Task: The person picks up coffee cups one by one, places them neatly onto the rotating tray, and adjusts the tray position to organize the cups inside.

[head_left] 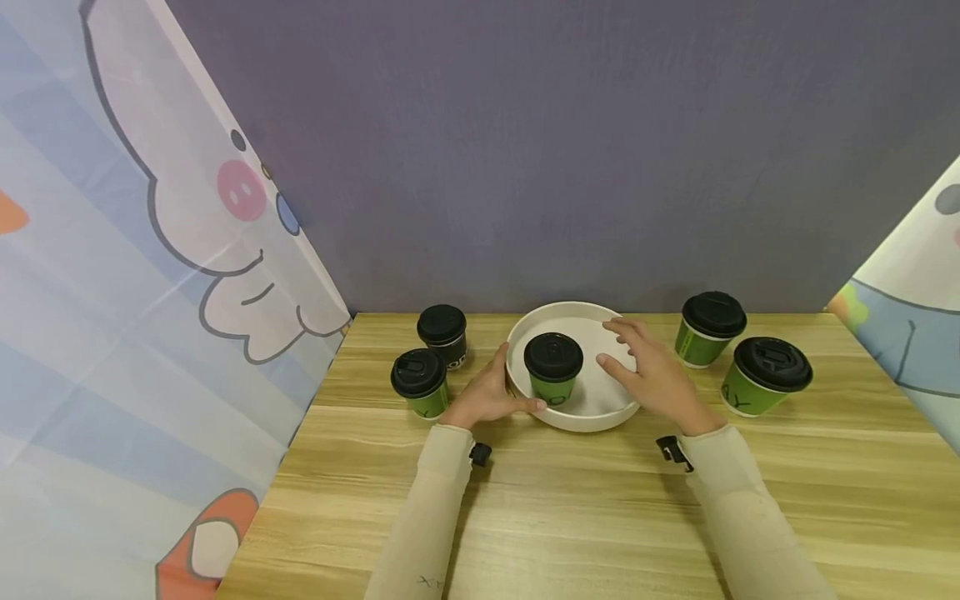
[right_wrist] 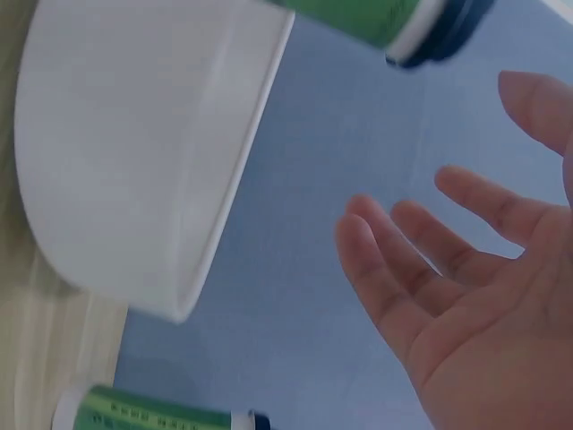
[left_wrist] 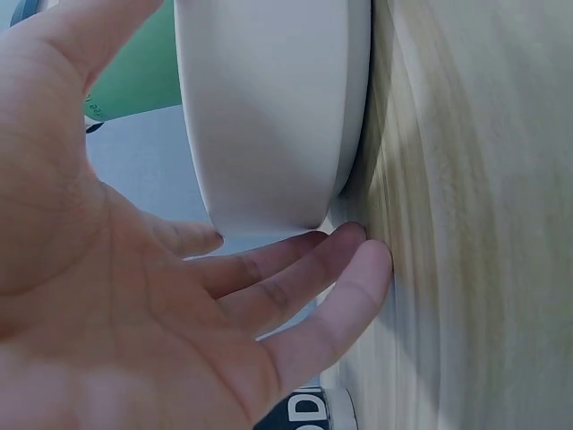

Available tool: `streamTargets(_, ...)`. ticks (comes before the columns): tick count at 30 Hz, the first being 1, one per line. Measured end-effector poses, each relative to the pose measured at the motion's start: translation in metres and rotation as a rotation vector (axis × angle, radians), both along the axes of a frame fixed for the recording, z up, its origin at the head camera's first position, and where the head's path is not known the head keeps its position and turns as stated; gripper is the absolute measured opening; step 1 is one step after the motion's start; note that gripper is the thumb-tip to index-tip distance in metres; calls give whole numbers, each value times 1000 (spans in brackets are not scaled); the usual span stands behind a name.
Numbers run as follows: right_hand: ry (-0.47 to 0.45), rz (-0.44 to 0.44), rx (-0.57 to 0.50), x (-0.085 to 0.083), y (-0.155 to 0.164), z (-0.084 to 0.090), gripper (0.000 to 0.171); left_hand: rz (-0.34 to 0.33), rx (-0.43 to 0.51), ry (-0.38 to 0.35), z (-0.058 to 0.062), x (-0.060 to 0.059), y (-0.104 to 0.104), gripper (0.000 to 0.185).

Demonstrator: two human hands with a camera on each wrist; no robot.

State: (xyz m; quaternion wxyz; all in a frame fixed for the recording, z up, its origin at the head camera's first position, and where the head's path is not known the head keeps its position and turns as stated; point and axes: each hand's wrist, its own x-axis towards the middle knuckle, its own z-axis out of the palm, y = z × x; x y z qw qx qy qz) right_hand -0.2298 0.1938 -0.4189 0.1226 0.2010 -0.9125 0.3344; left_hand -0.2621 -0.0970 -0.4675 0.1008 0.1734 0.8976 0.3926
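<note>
Both hands are working the white tray [head_left: 517,377]: left hand [head_left: 487,396] is bracing its rim with relaxed fingers, right hand [head_left: 652,375] hovering open above; steady it so the green cup [head_left: 553,367] is staying upright.

The front half of the pale wooden worktop [head_left: 570,517] lies bare, giving both arms open passage toward the round white shallow tray [head_left: 592,412]. Inside the tray, a green paper cup with a black lid [head_left: 553,371] fills the left part; the right part is open floor, with the right hand [head_left: 652,375] spread above it. Left of the tray, the left hand [head_left: 491,396] lies against the rim, and a second green black-lidded cup [head_left: 420,383] and a black paper cup with a black lid [head_left: 442,335] crowd that side. To the right, two more green lidded cups [head_left: 708,329] [head_left: 765,377] stand near each other, narrowing that approach. Printed curtains [head_left: 150,275] wall both sides.
</note>
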Motion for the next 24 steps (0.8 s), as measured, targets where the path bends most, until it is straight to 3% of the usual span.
streamTargets(8, 32, -76, 10, 1, 30, 13, 46, 4, 39, -70, 2, -1, -3, 127)
streamTargets(24, -16, -267, 56, 7, 96, 25, 55, 10, 55, -100, -1, -6, -11, 119)
